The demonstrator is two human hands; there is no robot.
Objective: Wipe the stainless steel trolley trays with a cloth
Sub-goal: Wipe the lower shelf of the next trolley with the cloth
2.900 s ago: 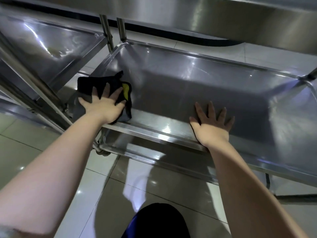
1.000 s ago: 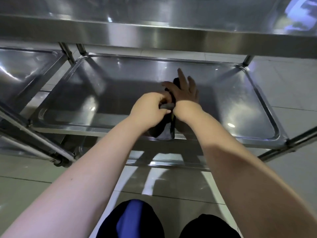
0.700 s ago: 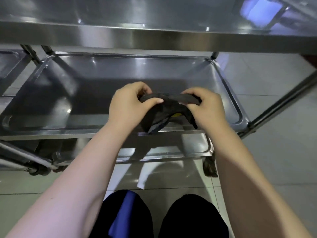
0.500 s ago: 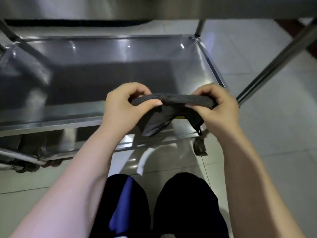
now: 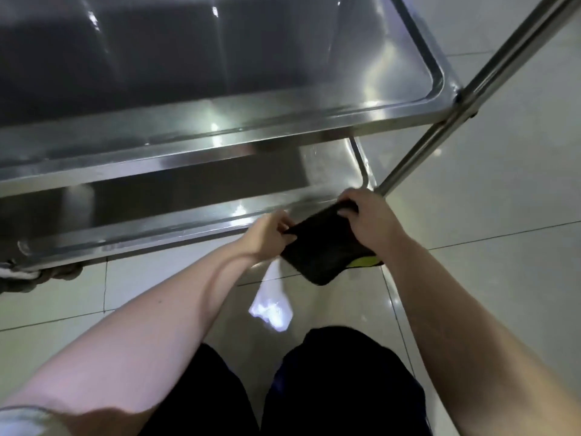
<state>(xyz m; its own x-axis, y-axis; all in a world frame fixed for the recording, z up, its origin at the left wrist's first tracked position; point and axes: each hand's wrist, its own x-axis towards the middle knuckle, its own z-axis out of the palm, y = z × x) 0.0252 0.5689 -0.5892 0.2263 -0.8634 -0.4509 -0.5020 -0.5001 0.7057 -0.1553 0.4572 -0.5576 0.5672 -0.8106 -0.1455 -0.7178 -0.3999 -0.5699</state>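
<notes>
nearest, dark trousers point(image 5: 330, 388) over tiled floor point(image 5: 503, 278); farther out, left hand point(image 5: 267, 232) pinching the cloth point(image 5: 323, 250) at its left edge, thumb and fingers clamped on it; right hand point(image 5: 367, 217) gripping its far right corner, fingers curled over it; black cloth stretched between both sets of fingers, yellow patch under the right wrist; just beyond the fingertips, lower tray point(image 5: 157, 234) rim; farther, upper tray point(image 5: 220, 136); right of the fingers, slanted post point(image 5: 440, 121).

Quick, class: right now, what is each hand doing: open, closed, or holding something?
Left hand: closed, pinching the left edge of the black cloth.
Right hand: closed, gripping the cloth's right edge.
</notes>
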